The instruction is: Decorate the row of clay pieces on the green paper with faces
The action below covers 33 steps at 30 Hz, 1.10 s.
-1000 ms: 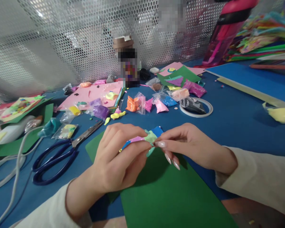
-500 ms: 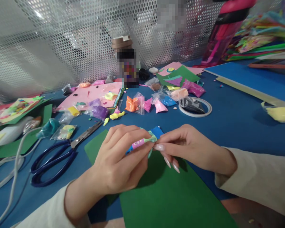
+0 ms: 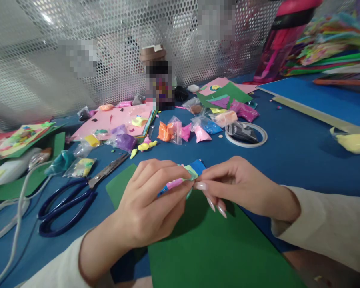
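Small clay piece (image 3: 195, 168) is above green sheet (image 3: 216, 248), long axis lower-L to upper-R, blue end pointing away. L hand (image 3: 147, 208) & R hand (image 3: 240, 184) both pinch it. Vs 1 s ago: tilted steeper, hands same spot.

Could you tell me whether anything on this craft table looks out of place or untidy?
Nothing looks damaged. Loose yellow clay scraps lie on the blue table outside the clay bags, and a white cable trails beside the scissors.

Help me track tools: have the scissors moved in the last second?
No. The scissors lie where they lay, at the same distance left of the tape ring.
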Tool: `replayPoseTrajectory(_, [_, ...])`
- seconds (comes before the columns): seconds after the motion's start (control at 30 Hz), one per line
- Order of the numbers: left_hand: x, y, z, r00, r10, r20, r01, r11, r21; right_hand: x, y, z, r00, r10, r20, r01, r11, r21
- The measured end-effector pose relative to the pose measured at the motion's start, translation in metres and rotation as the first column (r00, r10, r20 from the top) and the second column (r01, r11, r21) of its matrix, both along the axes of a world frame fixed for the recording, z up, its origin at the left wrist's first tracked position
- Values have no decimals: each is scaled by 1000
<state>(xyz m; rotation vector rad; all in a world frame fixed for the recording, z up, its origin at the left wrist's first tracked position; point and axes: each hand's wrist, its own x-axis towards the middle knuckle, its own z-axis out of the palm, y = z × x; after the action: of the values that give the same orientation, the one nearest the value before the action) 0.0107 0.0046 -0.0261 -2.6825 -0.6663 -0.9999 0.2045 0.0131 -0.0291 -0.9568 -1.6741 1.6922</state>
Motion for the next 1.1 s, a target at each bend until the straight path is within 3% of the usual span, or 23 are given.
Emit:
replayPoseTrajectory(0.1, [2,0,2,1000,-1,28,2,1000,-25,0,0,-1,1000,-13,-13,13,1000,4])
replayPoseTrajectory(0.23, [2,0,5,996,30,84,-16,987,-161,0,0,-3,999,-22,-46,21,1000,-5])
replayPoseTrajectory(0.47, [-3,-2,7,980,38,195,60,879,-473,0,1,-3,999,-27,-17,27,1000,5])
replayPoseTrajectory(0.73, [-1,2,3,923,185,338,-49,927,-372,3,0,-1,999,12,-30,-12,1000,-5])
replayPoseTrajectory(1.1, [-2,6,3,919,201,339,-83,940,-331,2,-1,-1,1000,5,-5,-5,1000,-8])
